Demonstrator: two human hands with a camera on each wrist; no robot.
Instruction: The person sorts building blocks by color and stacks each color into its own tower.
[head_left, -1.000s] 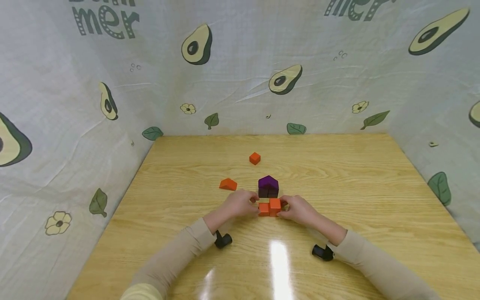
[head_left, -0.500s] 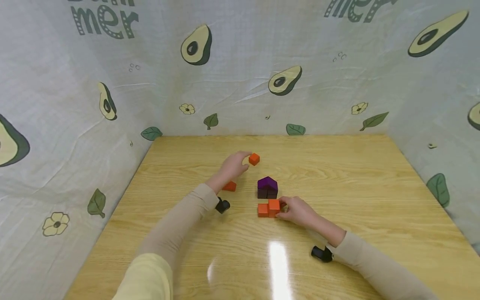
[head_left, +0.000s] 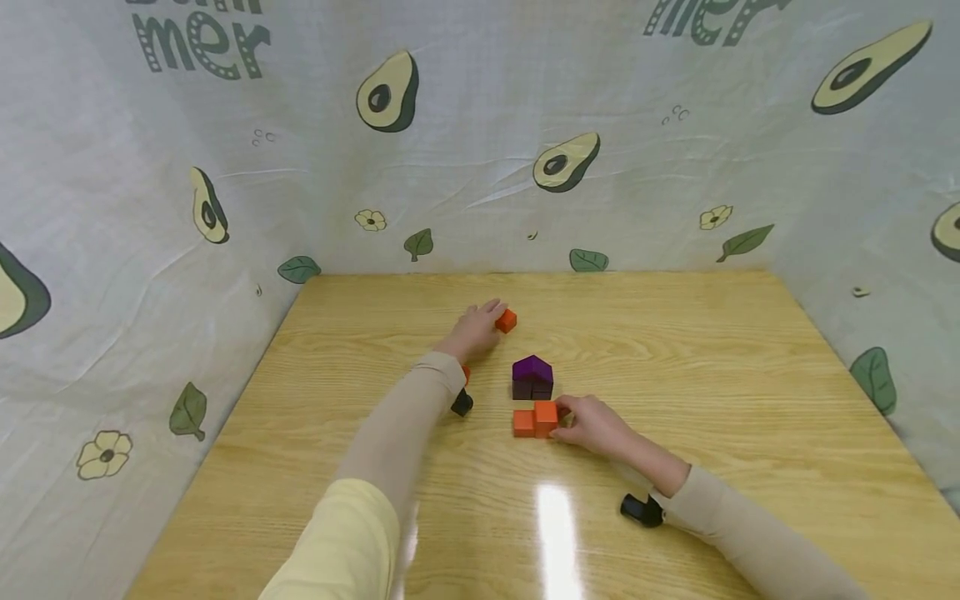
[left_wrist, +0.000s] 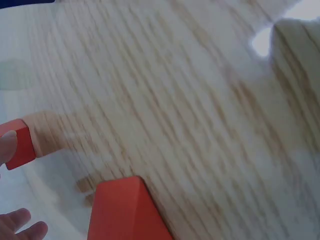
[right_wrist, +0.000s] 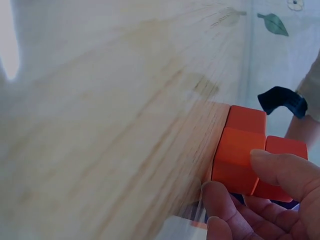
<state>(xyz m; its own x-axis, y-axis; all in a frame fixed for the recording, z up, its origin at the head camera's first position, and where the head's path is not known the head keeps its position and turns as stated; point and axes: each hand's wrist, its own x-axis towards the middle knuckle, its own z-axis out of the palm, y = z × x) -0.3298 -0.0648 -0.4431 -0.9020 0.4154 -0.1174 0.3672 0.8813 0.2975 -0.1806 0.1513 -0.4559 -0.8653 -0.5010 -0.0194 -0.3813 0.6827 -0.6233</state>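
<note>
Far back on the table, my left hand (head_left: 477, 327) reaches a small orange-red cube (head_left: 506, 321). A fingertip lies over this cube at the edge of the left wrist view, and thumb and finger seem to pinch it. Its other fingers (left_wrist: 31, 231) are apart from it. My right hand (head_left: 596, 425) holds the right side of a two-cube orange stack (head_left: 546, 418), with the thumb across its front. A single orange cube (head_left: 523, 423) adjoins the stack's left side. Right behind stand dark blocks (head_left: 532, 389) under a purple roof-shaped block (head_left: 532, 368).
An orange wedge block (left_wrist: 125, 212) lies below my left forearm, mostly hidden in the head view. A cloth with avocado prints (head_left: 465, 192) walls the back and sides of the wooden table (head_left: 660, 350). Black wrist cameras (head_left: 642, 510) hang under both wrists.
My left hand left the orange stack and went up and back to the far cube, its fingers closing in on it. The right hand stays on the stack.
</note>
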